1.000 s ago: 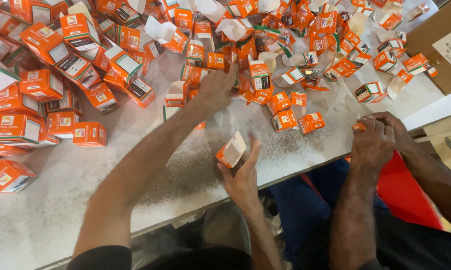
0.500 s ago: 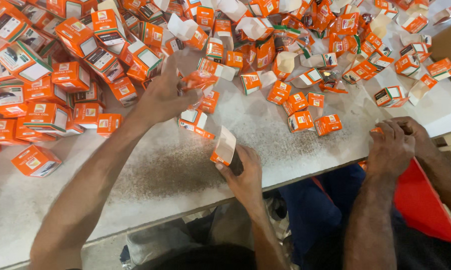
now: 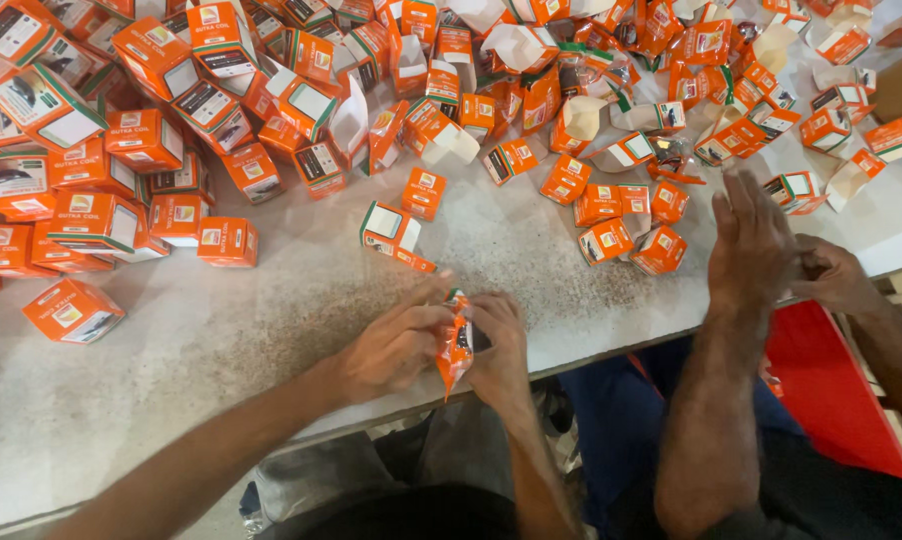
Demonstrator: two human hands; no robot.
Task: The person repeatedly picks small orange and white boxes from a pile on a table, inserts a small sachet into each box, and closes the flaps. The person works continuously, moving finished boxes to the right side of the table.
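Left hand [image 3: 396, 345] back from carton pile [image 3: 271, 110], now pinching small orange carton [image 3: 456, 345] together with right hand [image 3: 499, 345] at near edge of table [image 3: 171, 350]. Both clamped; carton assembly underway.

Dark item inside flattened orange carton [image 3: 455, 345], mostly hidden.
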